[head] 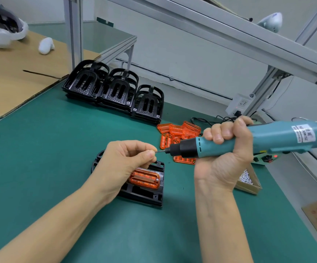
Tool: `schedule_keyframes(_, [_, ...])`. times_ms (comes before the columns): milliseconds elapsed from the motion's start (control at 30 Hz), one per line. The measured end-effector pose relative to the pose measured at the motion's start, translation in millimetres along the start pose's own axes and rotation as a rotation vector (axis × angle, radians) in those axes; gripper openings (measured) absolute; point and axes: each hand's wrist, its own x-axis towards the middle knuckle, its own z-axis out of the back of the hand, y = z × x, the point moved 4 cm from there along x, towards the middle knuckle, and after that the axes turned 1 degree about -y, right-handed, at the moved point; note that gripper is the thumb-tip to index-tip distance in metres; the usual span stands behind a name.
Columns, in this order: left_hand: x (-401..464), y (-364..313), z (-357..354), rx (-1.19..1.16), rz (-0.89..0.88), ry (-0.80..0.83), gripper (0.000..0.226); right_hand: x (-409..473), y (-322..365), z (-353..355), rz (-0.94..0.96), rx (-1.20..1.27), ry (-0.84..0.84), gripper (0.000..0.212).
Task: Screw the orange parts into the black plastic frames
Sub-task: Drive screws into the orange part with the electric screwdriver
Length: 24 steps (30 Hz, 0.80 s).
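A black plastic frame (pixel 144 194) lies flat on the green mat in front of me, with an orange part (pixel 144 178) seated in it and one screw head showing at its right end. Above the frame, my left hand (pixel 127 164) pinches something tiny at the tip of the driver bit; the item itself is hidden by my fingertips. My right hand (pixel 224 154) grips a teal electric screwdriver (pixel 248 141), held roughly level with its bit pointing left at those fingertips. A pile of loose orange parts (pixel 178 133) lies behind the screwdriver.
Stacks of black frames (pixel 114 90) stand in a row at the back. A small cardboard box of screws (pixel 248 179) sits right of my right wrist. Cardboard sheet (pixel 11 78) at far left, power strip (pixel 239 104) and cables at back right, aluminium rail (pixel 229 35) overhead.
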Motion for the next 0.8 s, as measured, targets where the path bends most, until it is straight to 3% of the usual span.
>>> schedule_keyframes(200, [-1,0,10,0.073,-0.019,-0.003,0.009,2,-9,3,-0.053,0.002,-0.021,0.011])
schedule_keyframes(400, [-2,-5,27,0.237,-0.006,0.06,0.041,2,-18,0,-0.092,-0.008,0.006,0.012])
schedule_keyframes(533, [0,-7,51,0.603,-0.118,-0.079,0.042,-3,-31,4,-0.13,-0.064,0.048,0.013])
schedule_keyframes(633, [-4,-3,51,0.919,-0.174,0.021,0.035,-9,-44,8,-0.181,-0.123,0.085,0.014])
schedule_keyframes(733, [-7,9,46,1.148,-0.13,0.194,0.086,-12,-54,11,-0.193,-0.191,0.106,0.014])
schedule_keyframes(800, [-7,15,47,1.219,-0.12,0.216,0.099,-12,-58,11,-0.194,-0.22,0.122,0.014])
